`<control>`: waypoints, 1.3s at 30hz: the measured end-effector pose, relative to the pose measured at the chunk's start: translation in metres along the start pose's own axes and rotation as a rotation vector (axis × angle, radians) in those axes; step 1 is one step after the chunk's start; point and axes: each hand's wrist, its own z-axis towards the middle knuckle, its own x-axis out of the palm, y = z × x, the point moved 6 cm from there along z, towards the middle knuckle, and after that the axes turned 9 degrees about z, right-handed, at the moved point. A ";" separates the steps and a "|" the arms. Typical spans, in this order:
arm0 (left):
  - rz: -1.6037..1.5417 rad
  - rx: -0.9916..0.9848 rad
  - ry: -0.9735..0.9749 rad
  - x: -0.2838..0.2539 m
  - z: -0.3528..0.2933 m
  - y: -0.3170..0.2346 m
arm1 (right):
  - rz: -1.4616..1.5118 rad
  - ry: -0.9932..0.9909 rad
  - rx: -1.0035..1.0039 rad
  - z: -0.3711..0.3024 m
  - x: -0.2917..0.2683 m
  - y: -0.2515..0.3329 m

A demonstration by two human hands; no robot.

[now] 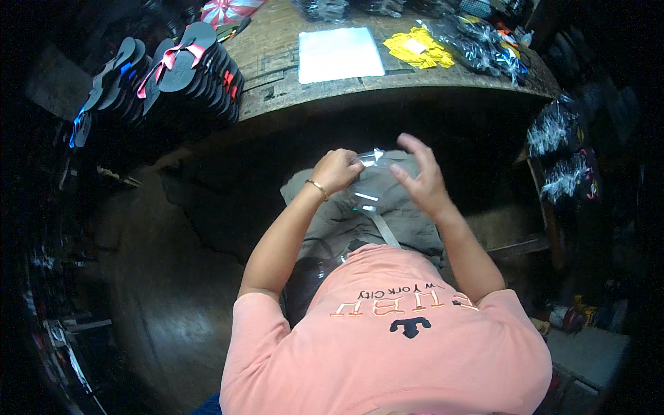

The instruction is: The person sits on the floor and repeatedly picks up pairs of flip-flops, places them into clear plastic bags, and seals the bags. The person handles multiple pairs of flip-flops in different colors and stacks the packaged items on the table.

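Left hand [337, 170] pinches clear plastic film [366, 197] over grey trousers [415, 228]; right hand [425, 182], thumb and fingers spread wide, beside the film, contact unclear. Farther out: wooden table [277, 72] bearing white sheet [340, 55], yellow pieces [430, 58]; stacked dark flip-flops [181, 72] at its left end.

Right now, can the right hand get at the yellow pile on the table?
Probably yes, with a forward stretch: the right hand is open and seems to grip nothing, and only the near edge of the wooden table lies between it and the yellow pile.
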 end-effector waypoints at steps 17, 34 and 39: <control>-0.672 -0.044 -0.256 -0.071 -0.047 0.006 | 0.492 0.409 0.485 0.013 0.048 -0.018; 0.192 0.335 -1.001 -0.138 -0.115 -0.064 | 0.763 0.445 0.423 0.043 0.086 -0.012; 0.052 0.991 -1.030 -0.195 -0.243 -0.163 | 0.822 0.302 0.464 0.030 0.097 -0.005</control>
